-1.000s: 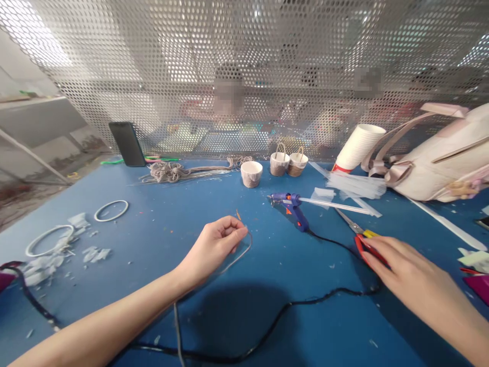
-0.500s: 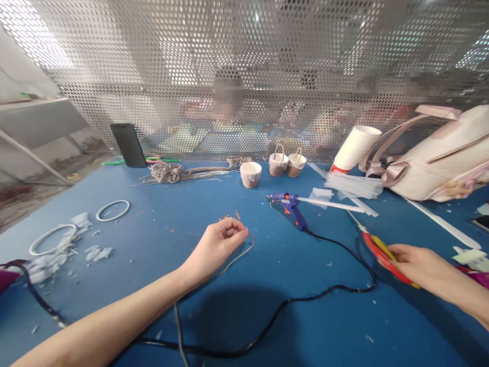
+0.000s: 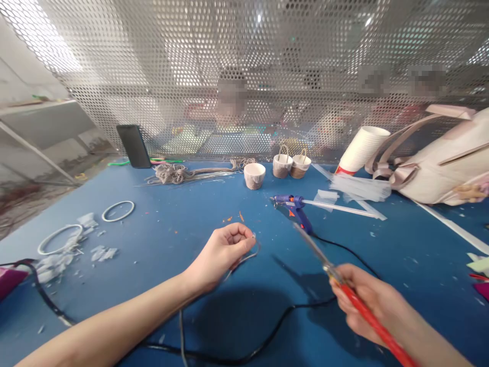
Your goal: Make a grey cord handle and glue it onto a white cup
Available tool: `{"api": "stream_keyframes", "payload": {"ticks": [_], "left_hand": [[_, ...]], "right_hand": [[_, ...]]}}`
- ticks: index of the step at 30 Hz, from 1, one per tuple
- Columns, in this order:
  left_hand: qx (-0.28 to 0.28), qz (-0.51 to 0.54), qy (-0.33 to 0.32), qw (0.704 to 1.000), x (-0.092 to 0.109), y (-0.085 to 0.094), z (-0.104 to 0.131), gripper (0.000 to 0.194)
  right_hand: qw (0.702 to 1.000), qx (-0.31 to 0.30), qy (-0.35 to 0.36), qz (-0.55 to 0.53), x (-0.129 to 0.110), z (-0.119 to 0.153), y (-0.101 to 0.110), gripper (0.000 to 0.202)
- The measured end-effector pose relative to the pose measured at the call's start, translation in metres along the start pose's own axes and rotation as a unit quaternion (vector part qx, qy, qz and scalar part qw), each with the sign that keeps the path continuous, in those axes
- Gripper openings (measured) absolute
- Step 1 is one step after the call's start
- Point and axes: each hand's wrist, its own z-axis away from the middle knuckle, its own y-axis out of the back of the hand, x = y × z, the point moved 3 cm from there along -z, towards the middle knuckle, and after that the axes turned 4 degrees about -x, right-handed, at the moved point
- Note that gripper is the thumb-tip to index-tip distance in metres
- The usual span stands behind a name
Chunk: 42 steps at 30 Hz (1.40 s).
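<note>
L hand (image 3: 224, 255), nearly closed, pinches thin cord (image 3: 251, 255); R hand (image 3: 370, 291) wrapped arnd red-handled scissors (image 3: 354, 299).

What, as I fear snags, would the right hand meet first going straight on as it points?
Likely the glue gun: the scissors in the right hand point towards it, but depth is unclear and they might pass above.
</note>
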Motion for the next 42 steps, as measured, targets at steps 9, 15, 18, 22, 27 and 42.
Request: {"api": "stream_keyframes", "payload": {"ticks": [9, 15, 18, 22, 27, 42], "left_hand": [[-0.019, 0.141, 0.038, 0.989, -0.002, 0.002, 0.001, 0.023], [-0.028, 0.163, 0.050, 0.985, -0.002, 0.003, 0.000, 0.019], [-0.034, 0.162, 0.048, 0.985, -0.003, 0.001, 0.000, 0.018], [-0.040, 0.166, 0.046, 0.984, -0.005, -0.001, 0.000, 0.017], [-0.043, 0.171, 0.042, 0.983, -0.005, -0.003, 0.000, 0.020], [-0.038, 0.156, 0.055, 0.985, -0.007, -0.002, 0.001, 0.026]], "right_hand": [[0.992, -0.121, 0.023, -0.001, -0.066, -0.053, -0.034, 0.039], [0.993, -0.069, 0.078, 0.050, -0.062, -0.061, -0.042, 0.042], [0.993, -0.049, 0.094, 0.058, -0.059, -0.064, -0.045, 0.041], [0.993, -0.034, 0.104, 0.034, -0.052, -0.065, -0.051, 0.042], [0.994, -0.041, 0.096, 0.008, -0.048, -0.063, -0.054, 0.040], [0.989, -0.090, 0.116, -0.027, -0.061, -0.058, -0.046, 0.021]]}}
